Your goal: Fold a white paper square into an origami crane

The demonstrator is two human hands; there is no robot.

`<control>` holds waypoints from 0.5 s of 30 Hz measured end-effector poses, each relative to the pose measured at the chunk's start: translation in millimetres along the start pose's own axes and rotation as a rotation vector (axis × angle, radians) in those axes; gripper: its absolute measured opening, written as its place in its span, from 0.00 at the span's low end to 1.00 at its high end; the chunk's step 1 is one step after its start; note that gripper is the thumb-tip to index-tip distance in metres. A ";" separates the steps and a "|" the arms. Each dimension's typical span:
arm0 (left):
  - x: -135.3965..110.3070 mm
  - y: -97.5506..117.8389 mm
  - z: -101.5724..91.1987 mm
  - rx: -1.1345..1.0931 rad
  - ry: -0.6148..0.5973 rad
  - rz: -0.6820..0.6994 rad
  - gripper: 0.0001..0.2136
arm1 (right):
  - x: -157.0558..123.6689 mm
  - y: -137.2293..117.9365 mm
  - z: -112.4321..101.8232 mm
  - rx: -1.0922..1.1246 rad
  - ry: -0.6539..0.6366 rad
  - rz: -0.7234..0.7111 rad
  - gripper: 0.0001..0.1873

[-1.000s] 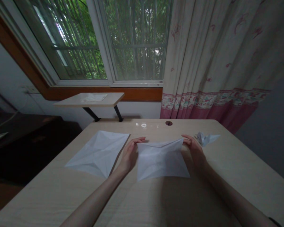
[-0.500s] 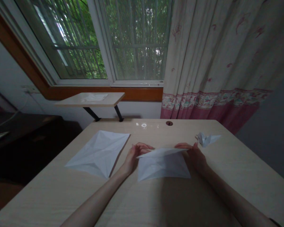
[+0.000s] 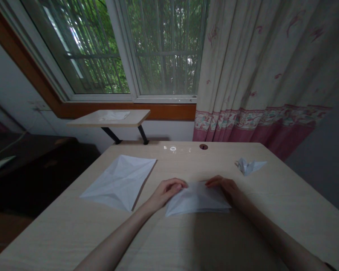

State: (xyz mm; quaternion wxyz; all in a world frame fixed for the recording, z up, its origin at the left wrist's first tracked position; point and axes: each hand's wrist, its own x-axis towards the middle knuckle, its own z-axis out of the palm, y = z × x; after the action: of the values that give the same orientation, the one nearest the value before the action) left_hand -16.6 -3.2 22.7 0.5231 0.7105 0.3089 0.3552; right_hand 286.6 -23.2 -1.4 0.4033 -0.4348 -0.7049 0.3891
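A folded sheet of white paper [image 3: 199, 201] lies on the desk in front of me, its layers showing along the near edge. At its far left corner, my left hand [image 3: 169, 192] is closed, with thumb and fingers on the paper. My right hand [image 3: 226, 187] has its bent fingers on the far right part of the same sheet. A folded paper crane [image 3: 248, 166] sits beyond my right hand. Left of my left hand lies a creased, opened sheet of white paper [image 3: 121, 182], its right edge slightly raised.
The light wood desk [image 3: 147, 237] has a round cable hole [image 3: 203, 146] near its back edge. A small raised shelf [image 3: 135, 119] at the back left carries a white paper [image 3: 115, 115]. A dark low table [image 3: 45, 150] stands at the left. A curtain [image 3: 228, 75] hangs beside the window.
The raised far flap of the paper has come down flat onto the near part. Both hands have moved a little nearer to me, and their fingers are now on top of the paper.
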 end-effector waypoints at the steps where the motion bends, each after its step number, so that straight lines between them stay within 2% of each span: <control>1: -0.2 0.1 0.4 0.043 -0.005 0.004 0.16 | -0.2 -2.8 -0.3 -0.033 -0.022 -0.003 0.35; 5: 0.0 -2.7 3.6 0.192 -0.061 0.082 0.11 | 0.8 -14.4 1.2 -0.175 -0.109 -0.072 0.26; 9: -0.4 -4.6 8.4 0.357 -0.085 0.142 0.10 | -0.4 -22.4 7.8 -0.399 -0.150 -0.141 0.16; 11: -1.3 -5.9 11.4 0.444 -0.065 0.160 0.11 | -3.0 -23.3 13.2 -0.510 -0.132 -0.174 0.14; 15: -4.1 -10.0 18.2 0.640 -0.052 0.199 0.13 | -8.9 -18.9 25.9 -0.707 -0.117 -0.219 0.18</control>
State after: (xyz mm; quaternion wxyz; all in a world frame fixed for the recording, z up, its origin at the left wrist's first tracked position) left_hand -4.5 -13.5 8.7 0.2441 0.8741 0.3205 0.2713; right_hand 260.0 -42.6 3.9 0.2264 -0.4464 -0.8599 0.1005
